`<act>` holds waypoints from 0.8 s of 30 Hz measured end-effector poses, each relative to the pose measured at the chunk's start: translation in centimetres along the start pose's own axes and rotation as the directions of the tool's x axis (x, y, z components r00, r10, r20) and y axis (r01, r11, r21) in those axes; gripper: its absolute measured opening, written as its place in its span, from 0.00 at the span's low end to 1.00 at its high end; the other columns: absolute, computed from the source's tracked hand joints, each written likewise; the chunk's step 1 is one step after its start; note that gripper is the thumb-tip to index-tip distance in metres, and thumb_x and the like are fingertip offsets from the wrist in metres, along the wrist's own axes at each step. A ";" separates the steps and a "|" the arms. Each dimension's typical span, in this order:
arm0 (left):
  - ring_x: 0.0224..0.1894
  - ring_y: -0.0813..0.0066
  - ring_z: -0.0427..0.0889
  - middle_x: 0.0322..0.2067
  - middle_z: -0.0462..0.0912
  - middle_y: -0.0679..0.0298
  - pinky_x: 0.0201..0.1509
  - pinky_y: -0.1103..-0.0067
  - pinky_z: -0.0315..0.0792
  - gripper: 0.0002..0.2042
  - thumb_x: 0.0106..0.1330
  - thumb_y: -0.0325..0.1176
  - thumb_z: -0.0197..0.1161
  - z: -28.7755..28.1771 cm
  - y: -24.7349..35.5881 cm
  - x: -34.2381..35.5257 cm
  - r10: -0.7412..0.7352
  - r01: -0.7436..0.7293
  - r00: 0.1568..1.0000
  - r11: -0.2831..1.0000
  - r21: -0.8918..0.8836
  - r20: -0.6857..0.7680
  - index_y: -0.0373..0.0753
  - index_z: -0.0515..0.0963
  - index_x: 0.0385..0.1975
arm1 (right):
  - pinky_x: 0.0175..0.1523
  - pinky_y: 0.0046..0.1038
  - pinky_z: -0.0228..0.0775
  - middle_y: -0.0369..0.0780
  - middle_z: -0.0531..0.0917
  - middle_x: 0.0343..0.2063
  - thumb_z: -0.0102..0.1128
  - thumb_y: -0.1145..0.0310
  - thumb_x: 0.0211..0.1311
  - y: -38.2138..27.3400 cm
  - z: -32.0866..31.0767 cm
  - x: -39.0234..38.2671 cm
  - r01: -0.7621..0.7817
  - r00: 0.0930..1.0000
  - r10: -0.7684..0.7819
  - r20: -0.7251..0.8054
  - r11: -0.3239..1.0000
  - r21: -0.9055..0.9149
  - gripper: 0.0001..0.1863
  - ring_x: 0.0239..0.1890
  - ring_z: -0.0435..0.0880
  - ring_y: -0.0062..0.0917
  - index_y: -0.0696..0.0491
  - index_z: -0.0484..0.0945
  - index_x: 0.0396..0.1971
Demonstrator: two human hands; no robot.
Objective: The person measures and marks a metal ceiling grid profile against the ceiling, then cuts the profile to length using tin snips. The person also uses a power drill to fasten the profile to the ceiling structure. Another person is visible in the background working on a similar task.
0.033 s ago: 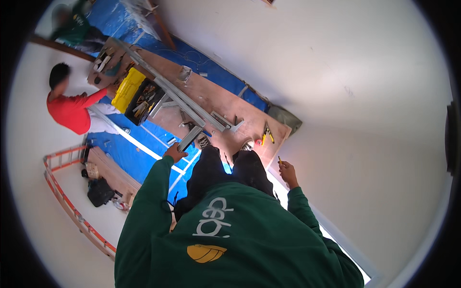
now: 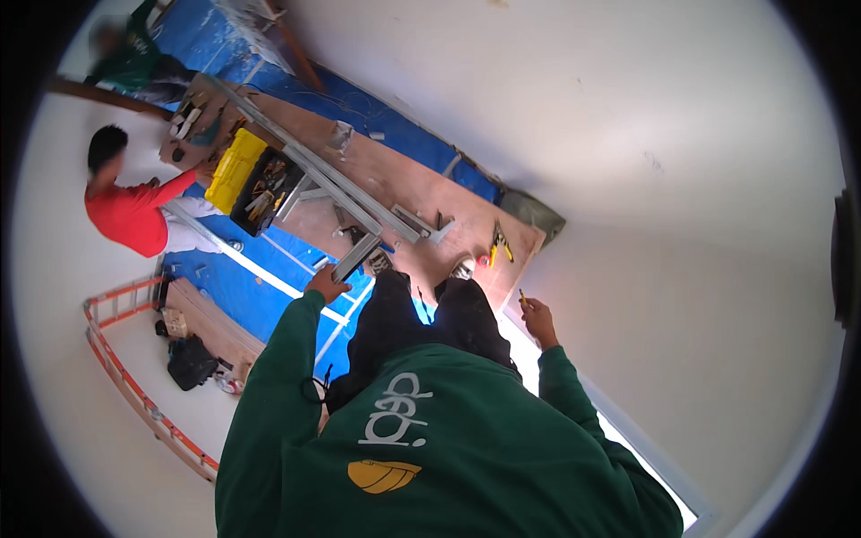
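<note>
My left hand (image 2: 328, 284) is closed around the near end of a short grey metal channel (image 2: 357, 256). The piece slants away from me over the work platform (image 2: 448, 280), near my shoe. To the right, beside the white wall, my right hand (image 2: 539, 325) pinches a thin yellow pencil or marker (image 2: 523, 295), its tip pointing up and away. Yellow-handled snips (image 2: 501, 243) lie on the platform beyond that hand. Long metal channels (image 2: 336, 184) run along the platform, with a metal square-shaped piece (image 2: 441, 231) at their near end.
A yellow-lidded toolbox (image 2: 236, 169) stands open, full of tools. A person in red (image 2: 133, 213) reaches toward it; another in green (image 2: 134, 61) is farther back. An orange ladder (image 2: 134, 393) and black bag (image 2: 191, 363) are at left. Blue sheeting (image 2: 211, 271) covers the floor.
The view has shifted very slightly. Both hands keep their holds on the metal channel and the pencil or marker.
</note>
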State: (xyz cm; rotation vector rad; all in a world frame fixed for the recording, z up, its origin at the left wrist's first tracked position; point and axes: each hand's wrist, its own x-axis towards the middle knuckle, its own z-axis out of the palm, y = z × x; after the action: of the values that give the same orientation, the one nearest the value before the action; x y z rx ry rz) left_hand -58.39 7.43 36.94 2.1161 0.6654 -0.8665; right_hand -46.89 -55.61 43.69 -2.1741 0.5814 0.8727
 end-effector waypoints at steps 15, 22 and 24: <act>0.61 0.41 0.82 0.60 0.82 0.49 0.63 0.52 0.77 0.38 0.68 0.42 0.75 11.6 15.1 24.0 0.512 -0.476 0.858 0.820 0.319 -0.037 0.40 0.69 0.77 | 0.59 0.52 0.81 0.58 0.90 0.43 0.63 0.67 0.70 9.1 13.4 32.8 0.190 0.976 -0.215 -0.015 0.889 -0.417 0.11 0.52 0.88 0.57 0.57 0.90 0.43; 0.64 0.41 0.86 0.65 0.83 0.43 0.66 0.56 0.80 0.40 0.74 0.51 0.72 16.0 14.6 32.2 0.501 -0.474 0.864 0.842 0.259 -0.046 0.39 0.66 0.80 | 0.61 0.51 0.81 0.58 0.90 0.48 0.63 0.63 0.70 11.6 22.5 44.8 0.215 0.974 -0.173 0.145 0.905 -0.367 0.15 0.53 0.89 0.56 0.58 0.89 0.46; 0.62 0.41 0.87 0.63 0.85 0.43 0.65 0.57 0.80 0.40 0.75 0.57 0.71 15.5 15.8 34.1 0.468 -0.457 0.882 0.824 0.335 0.053 0.40 0.68 0.79 | 0.63 0.50 0.80 0.57 0.89 0.50 0.64 0.64 0.70 12.1 24.3 47.4 0.307 0.951 -0.255 0.174 0.847 -0.435 0.15 0.56 0.88 0.55 0.56 0.89 0.50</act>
State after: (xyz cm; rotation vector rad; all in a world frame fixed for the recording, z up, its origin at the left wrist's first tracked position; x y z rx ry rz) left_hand -31.57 -8.09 10.52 2.4530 -0.0109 -0.7046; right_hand -32.59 -51.68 -8.86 -2.5237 -0.0174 1.0346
